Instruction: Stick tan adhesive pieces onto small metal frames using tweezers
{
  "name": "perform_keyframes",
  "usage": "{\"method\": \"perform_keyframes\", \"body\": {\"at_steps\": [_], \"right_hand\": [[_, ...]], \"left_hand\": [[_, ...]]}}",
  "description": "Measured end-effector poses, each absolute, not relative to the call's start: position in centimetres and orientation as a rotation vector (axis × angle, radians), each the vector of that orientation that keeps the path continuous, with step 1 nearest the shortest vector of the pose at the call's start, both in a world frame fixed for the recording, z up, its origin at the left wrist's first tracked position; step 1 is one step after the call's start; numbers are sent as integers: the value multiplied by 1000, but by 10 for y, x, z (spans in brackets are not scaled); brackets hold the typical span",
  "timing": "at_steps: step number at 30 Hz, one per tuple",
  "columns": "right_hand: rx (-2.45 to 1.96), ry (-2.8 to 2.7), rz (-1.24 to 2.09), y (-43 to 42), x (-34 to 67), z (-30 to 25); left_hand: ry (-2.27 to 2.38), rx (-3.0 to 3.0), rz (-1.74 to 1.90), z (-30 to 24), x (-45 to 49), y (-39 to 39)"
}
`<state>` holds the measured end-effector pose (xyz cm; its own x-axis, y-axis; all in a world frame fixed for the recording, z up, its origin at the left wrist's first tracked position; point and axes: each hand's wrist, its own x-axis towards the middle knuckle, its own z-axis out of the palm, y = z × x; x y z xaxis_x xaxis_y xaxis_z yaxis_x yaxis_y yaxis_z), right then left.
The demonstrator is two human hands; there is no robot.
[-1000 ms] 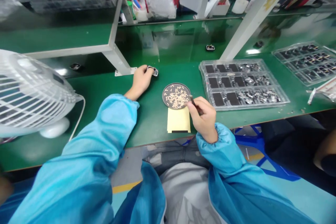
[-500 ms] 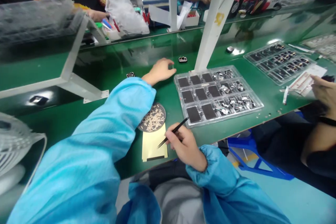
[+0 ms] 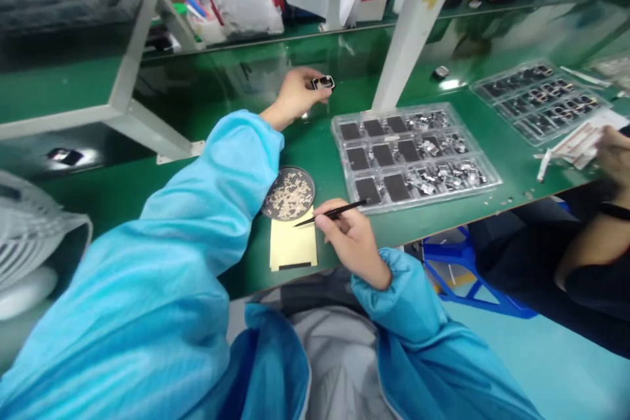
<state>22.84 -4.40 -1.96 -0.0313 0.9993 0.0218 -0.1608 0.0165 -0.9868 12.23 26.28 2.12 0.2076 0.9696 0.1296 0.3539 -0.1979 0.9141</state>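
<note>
Between the thumb and fingers of my left hand (image 3: 296, 95) is a small dark watch-like case (image 3: 323, 83) with a pale rim, held over the far part of the green bench. My right hand (image 3: 352, 236) grips black tweezers (image 3: 335, 212) near the front edge. Their tips point left, over a yellow pad (image 3: 294, 243). Just behind the pad lies a round dark dish (image 3: 311, 185) covered with tiny beige and dark pieces. To the right, a clear compartment tray (image 3: 418, 202) carries dark square parts and small silvery components.
A white post (image 3: 401, 59) rises behind the tray, and a white shelf frame (image 3: 118, 102) stands at left. A second clear tray (image 3: 534, 102) lies at right, near a co-worker's hand (image 3: 615, 151). A white fan (image 3: 29, 243) sits at far left. Another small case (image 3: 441, 72) rests beyond the post.
My left hand has closed on the small case that lay on the bench and holds it. The tweezers in my right hand have turned flatter. The camera view has tilted down a little.
</note>
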Motion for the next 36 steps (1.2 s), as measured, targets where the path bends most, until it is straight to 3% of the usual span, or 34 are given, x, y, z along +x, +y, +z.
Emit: {"method": "perform_keyframes", "body": {"at_steps": [6, 12, 22, 30, 36], "right_hand": [[-997, -1418, 1173, -52, 230, -21], [-913, -1717, 1146, -56, 225, -15], [-1019, -1847, 1033, -61, 223, -17], [-830, -1638, 1187, -59, 224, -14], [-790, -1622, 835, -48, 214, -17]], "left_hand": [[1147, 1281, 1086, 37, 22, 132], [1088, 1261, 857, 26, -34, 49], [880, 1650, 260, 29, -30, 13], [986, 1763, 332, 22, -26, 5], [1001, 1699, 327, 24, -25, 5]]}}
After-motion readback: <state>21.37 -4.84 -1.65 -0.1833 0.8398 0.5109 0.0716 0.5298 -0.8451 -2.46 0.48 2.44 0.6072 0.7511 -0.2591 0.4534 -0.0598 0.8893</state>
